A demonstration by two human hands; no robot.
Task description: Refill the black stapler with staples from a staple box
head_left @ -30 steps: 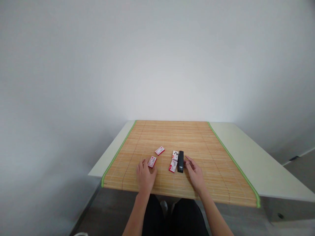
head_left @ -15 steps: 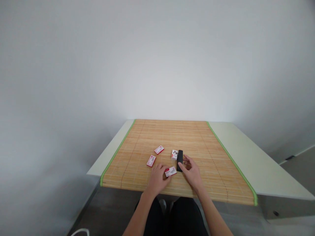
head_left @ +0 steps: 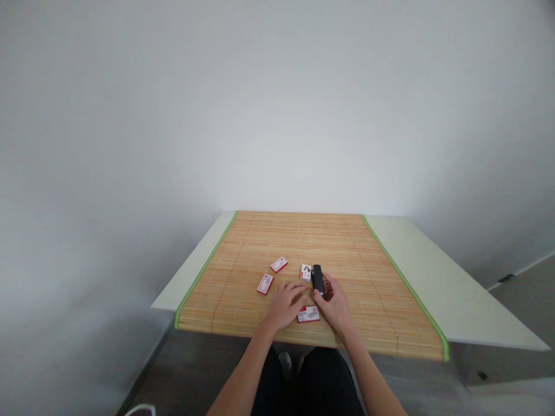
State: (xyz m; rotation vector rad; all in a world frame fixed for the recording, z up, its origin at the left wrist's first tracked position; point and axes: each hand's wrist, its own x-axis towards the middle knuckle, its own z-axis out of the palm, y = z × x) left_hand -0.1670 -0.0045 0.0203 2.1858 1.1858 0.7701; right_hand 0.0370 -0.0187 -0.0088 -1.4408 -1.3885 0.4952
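Observation:
My right hand (head_left: 337,303) has its thumb and fingers around the near end of a long black stapler (head_left: 318,278), which lies at a slight tilt on the mat. My left hand (head_left: 287,303) hovers to the left of it, fingers stretched out and holding nothing. Below the left fingertips lies a white and red small box (head_left: 309,314), its left end close to the thumb. Beside the stapler's far half is a white small box with a dark picture (head_left: 306,272). Two more red-edged boxes lie farther left, an upper box (head_left: 279,264) and a lower box (head_left: 265,283).
A bamboo mat (head_left: 303,237) with green edging covers the middle of a white table (head_left: 427,271). A plain wall (head_left: 277,115) rises right behind the table. My legs are under the front edge.
My left hand has let go of the white and red box, which now lies nearer the front edge, and has moved toward the stapler. My right hand has closed round the stapler's near end.

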